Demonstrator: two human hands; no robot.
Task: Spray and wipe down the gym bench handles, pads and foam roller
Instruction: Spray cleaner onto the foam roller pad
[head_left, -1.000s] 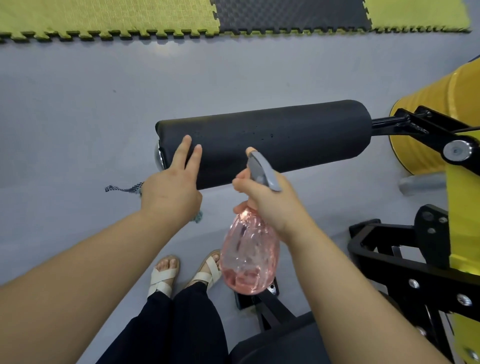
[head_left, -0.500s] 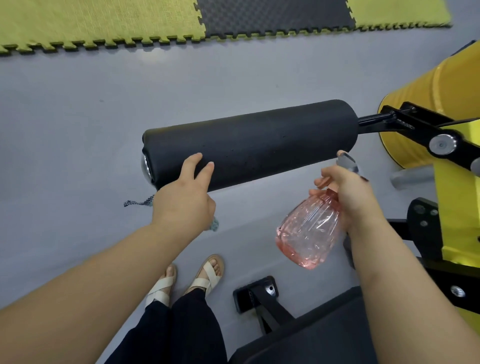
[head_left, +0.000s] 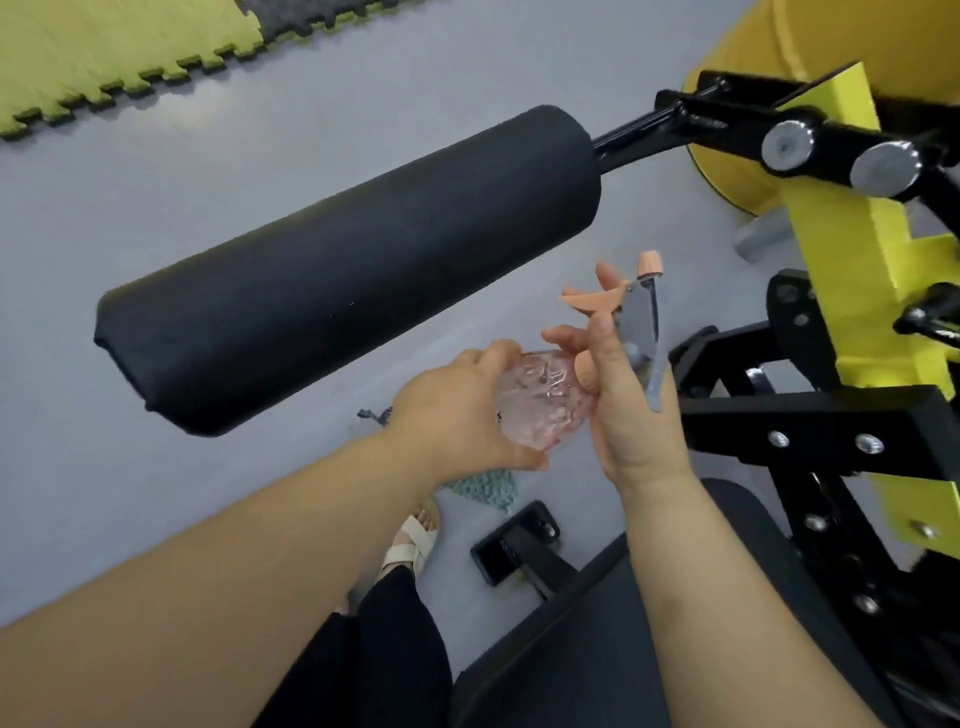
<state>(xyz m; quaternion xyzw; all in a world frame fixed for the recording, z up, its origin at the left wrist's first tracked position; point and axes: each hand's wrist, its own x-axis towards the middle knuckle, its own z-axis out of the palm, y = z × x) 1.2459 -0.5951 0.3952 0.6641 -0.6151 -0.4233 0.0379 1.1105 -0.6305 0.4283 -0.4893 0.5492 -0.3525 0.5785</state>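
Note:
The black foam roller (head_left: 353, 270) juts out to the left from the bench's black arm, above the grey floor. Just below its right half I hold the pink spray bottle (head_left: 540, 400) with both hands. My left hand (head_left: 457, 410) cups the clear pink body, and a teal cloth (head_left: 483, 488) hangs under this hand. My right hand (head_left: 628, 405) grips the neck below the grey and peach trigger head (head_left: 641, 312). Neither hand touches the roller.
The yellow and black bench frame (head_left: 841, 260) stands at the right, with a dark seat pad (head_left: 623, 649) at the bottom. A black foot plate (head_left: 514, 545) sits on the floor near my sandalled foot. Yellow and black puzzle mats (head_left: 104, 57) lie at the far left.
My left hand has left the roller and now holds the bottle's body. My right hand has brought the bottle down and inward, below the roller.

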